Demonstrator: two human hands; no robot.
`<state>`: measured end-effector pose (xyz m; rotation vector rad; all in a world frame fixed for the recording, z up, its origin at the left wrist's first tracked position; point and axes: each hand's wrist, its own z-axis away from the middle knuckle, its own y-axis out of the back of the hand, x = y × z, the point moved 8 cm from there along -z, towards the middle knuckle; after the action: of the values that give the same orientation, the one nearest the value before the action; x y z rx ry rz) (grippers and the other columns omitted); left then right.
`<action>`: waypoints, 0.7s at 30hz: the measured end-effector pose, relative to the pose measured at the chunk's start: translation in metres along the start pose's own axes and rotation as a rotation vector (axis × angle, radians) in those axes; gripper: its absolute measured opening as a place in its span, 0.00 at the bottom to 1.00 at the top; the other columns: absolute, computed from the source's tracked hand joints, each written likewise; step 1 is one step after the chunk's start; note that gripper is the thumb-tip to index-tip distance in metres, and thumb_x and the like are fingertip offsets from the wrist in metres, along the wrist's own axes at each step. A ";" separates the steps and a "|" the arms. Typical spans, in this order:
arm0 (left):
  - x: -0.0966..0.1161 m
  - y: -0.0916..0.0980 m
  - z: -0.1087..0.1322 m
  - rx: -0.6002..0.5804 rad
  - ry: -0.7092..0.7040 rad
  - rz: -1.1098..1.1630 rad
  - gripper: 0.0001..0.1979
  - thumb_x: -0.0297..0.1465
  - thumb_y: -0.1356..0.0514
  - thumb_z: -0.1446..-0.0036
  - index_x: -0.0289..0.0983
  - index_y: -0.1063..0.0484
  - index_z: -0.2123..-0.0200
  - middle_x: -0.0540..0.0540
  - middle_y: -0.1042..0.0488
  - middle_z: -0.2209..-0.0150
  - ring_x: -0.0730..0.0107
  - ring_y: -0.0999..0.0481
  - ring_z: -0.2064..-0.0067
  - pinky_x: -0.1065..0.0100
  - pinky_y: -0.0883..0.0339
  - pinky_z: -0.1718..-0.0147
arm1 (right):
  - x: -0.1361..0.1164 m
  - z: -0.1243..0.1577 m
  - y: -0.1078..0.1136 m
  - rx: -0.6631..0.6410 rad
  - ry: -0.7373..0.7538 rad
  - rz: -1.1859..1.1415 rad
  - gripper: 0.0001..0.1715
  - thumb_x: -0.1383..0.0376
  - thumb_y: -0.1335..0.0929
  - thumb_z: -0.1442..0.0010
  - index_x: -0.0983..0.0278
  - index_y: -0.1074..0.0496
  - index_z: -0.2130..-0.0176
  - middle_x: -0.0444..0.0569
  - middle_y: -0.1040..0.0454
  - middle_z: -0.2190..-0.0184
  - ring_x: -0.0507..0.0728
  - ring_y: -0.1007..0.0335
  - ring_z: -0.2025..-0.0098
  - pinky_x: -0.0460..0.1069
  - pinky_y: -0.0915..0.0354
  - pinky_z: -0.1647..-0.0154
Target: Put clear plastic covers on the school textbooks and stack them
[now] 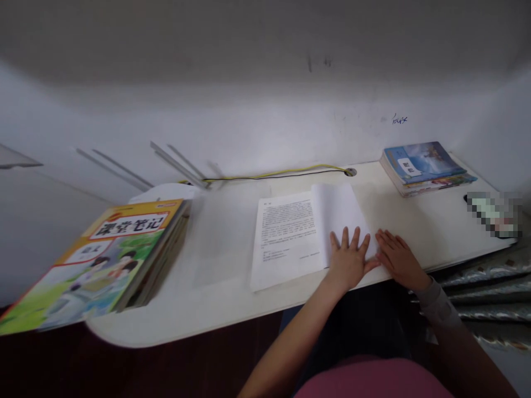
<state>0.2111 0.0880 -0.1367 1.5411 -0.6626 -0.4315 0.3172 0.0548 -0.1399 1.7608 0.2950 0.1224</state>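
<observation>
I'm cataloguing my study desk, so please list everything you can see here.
printed paper stack: 1, white, middle of the desk, top pages folded back
workbook stack: 1, yellow and green cover, left end of the desk, overhanging its edge
textbook stack: 1, blue cover, back right of the desk
cable: 1, yellow and black, along the back of the desk into a grommet
blurred object: 1, colour unclear, right end of the desk
white desk: 1, white, under everything
patterned fabric: 1, grey, lower right
left hand: 1, on the paper
right hand: 1, beside the paper, grey sleeve
</observation>
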 end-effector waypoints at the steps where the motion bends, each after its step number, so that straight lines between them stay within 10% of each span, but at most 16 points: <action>1: 0.001 0.000 0.000 0.001 -0.002 -0.002 0.36 0.55 0.57 0.43 0.43 0.48 0.37 0.39 0.50 0.35 0.37 0.54 0.35 0.30 0.64 0.45 | 0.000 0.000 0.000 0.007 -0.002 -0.011 0.29 0.60 0.48 0.33 0.68 0.45 0.37 0.56 0.43 0.38 0.59 0.50 0.36 0.58 0.47 0.41; 21: 0.019 0.003 0.006 0.021 0.010 -0.005 0.37 0.55 0.57 0.43 0.40 0.47 0.37 0.37 0.48 0.35 0.36 0.53 0.36 0.31 0.60 0.45 | 0.000 0.000 -0.006 0.025 0.004 0.069 0.33 0.54 0.48 0.33 0.70 0.48 0.37 0.60 0.46 0.37 0.63 0.53 0.35 0.60 0.50 0.40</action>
<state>0.2207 0.0712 -0.1319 1.5638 -0.6570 -0.4214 0.3163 0.0556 -0.1461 1.7961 0.2394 0.1721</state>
